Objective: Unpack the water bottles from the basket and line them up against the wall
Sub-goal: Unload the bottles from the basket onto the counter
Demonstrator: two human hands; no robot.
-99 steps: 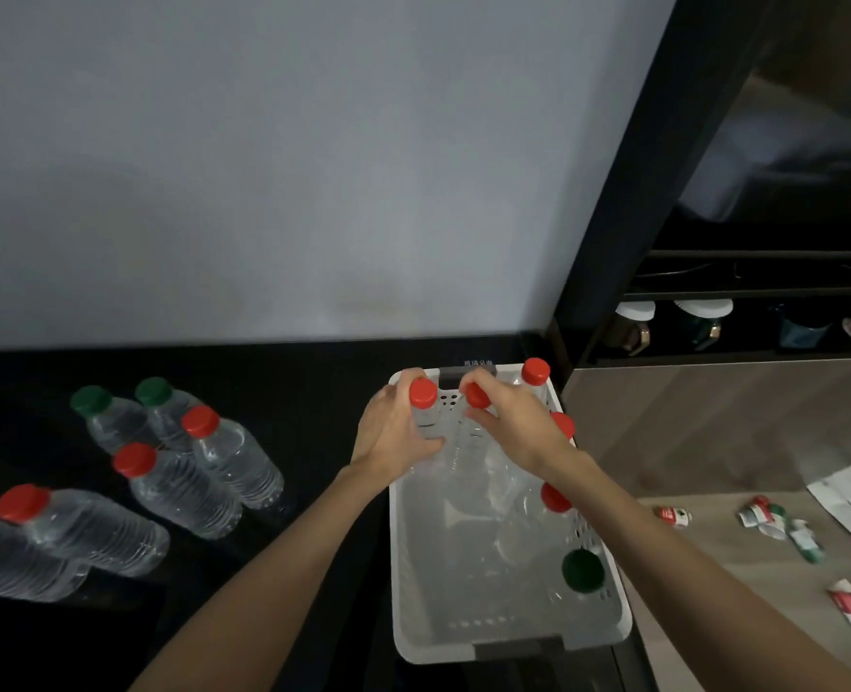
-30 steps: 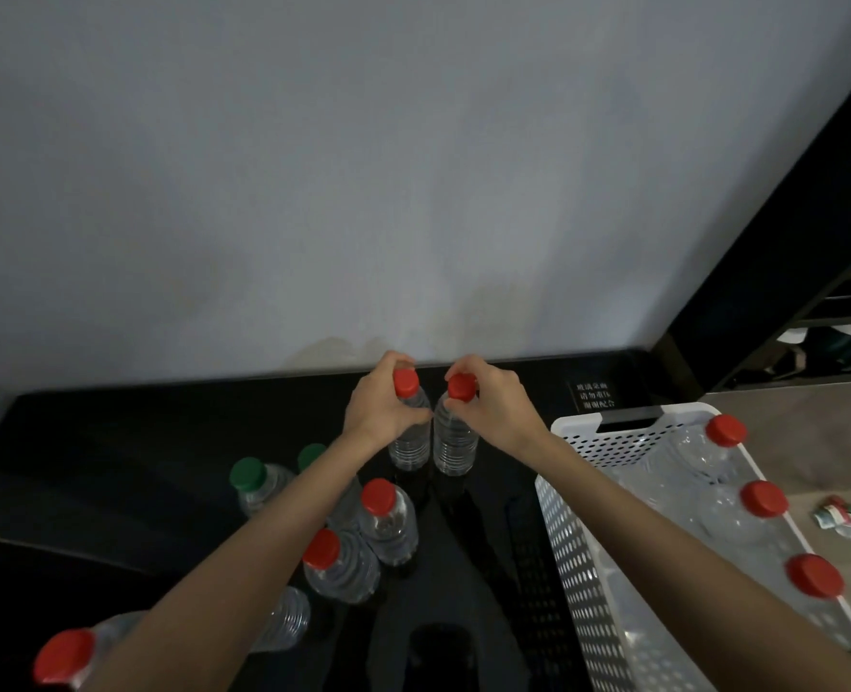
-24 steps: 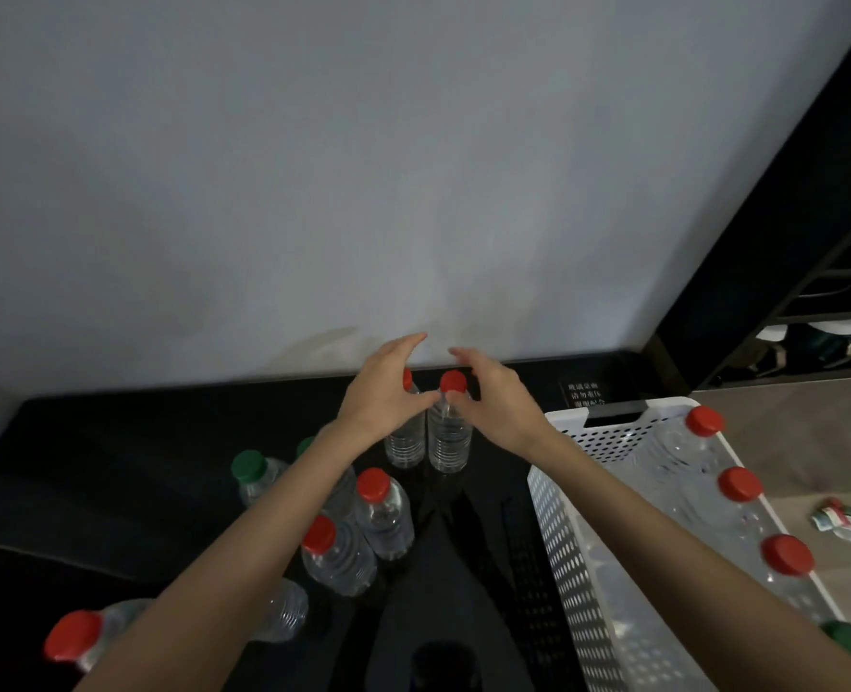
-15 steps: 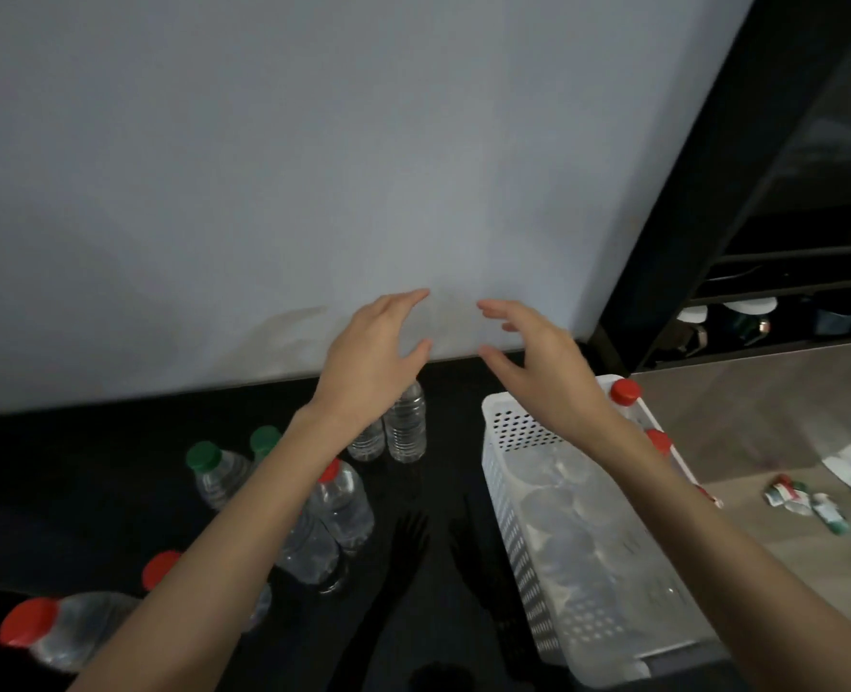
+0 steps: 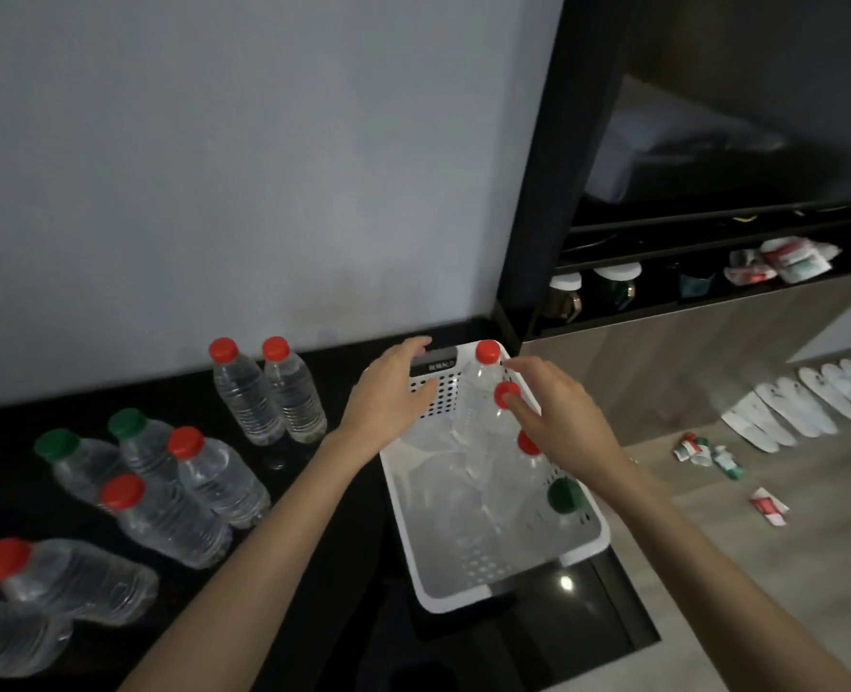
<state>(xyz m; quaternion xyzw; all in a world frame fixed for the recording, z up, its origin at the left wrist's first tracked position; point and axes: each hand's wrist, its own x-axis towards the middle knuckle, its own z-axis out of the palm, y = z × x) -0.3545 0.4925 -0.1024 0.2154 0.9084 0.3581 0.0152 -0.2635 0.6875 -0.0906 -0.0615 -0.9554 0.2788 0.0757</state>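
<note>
Both hands have left the two red-capped bottles (image 5: 268, 392) standing against the wall (image 5: 213, 167) and come back over the basket (image 5: 583, 536).

Head view, the only one: my left hand (image 5: 388, 397) hovers at the basket's 11 o'clock corner, fingers spread, its grip released and holding nothing. My right hand (image 5: 558, 417) sits at 1 o'clock, grip also loose, fingertips just beside a red cap (image 5: 505, 394) but not yet closed on it. Four bottles remain inside along the right wall: the upright bottle (image 5: 483, 387) at 12 o'clock, two more red caps, and a green cap (image 5: 565, 495) toward 4 o'clock. At 9 o'clock on the black table (image 5: 343, 566), a loose cluster of bottles (image 5: 163, 486) stands away from the wall, not yet lined up.

I judge these full bottles moderately heavy, with thin clear walls that dent and slip under squeeze; the neck just under the cap is stiffest, so I would take hold there.
</note>
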